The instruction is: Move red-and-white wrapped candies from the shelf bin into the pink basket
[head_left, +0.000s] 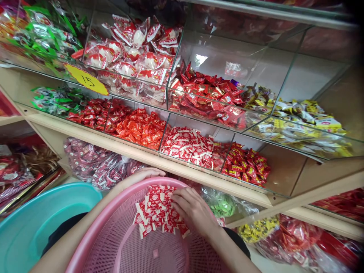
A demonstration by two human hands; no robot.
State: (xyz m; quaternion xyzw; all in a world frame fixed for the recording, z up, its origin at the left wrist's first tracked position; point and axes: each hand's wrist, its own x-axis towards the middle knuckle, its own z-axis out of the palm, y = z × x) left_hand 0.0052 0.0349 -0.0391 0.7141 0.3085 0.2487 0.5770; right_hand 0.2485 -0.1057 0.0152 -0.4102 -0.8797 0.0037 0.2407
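Observation:
A pink plastic basket with a meshed bottom tilts in front of me. Red-and-white wrapped candies lie heaped against its far side. My right hand reaches inside the basket, its fingers bent and close together on the candies; the fingertips are partly hidden. Around the outside of the basket, my left arm extends to the far rim, where my left hand holds it, with the thumb and part of the palm out of sight. Matching wrapped candies fill a clear shelf compartment just beyond the basket.
A turquoise basin stands at the left. Glass-fronted shelves hold red candies, larger bagged sweets and yellow-wrapped sweets. A yellow tag reads 15. Bagged goods sit below the wooden shelf edge.

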